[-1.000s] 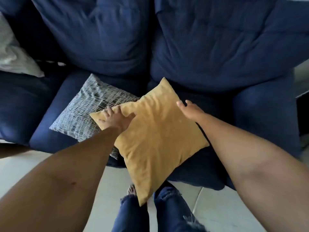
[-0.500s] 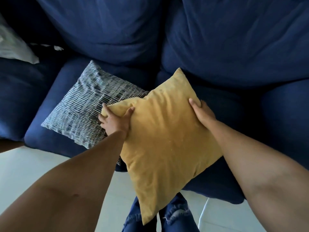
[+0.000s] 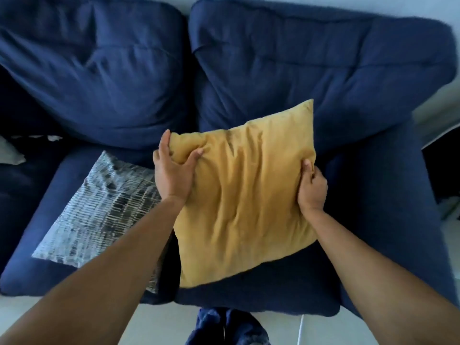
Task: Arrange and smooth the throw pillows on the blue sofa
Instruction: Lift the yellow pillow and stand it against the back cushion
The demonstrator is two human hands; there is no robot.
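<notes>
Hands grip the yellow pillow (image 3: pixel 246 192) from both sides, the left hand (image 3: pixel 171 175) bunching its upper left corner and the right hand (image 3: pixel 312 189) clamped on its right edge, probably to carry it square toward the back cushions (image 3: pixel 298 70). It hangs over the right seat of the blue sofa (image 3: pixel 388 195). A grey patterned pillow (image 3: pixel 99 210) lies flat just beside it on the left seat, its near edge tucked under the left forearm.

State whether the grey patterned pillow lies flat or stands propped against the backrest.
Flat. The grey patterned pillow lies face-up on the seat cushion, clear of the back cushion; its right edge is hidden behind the left forearm.
</notes>
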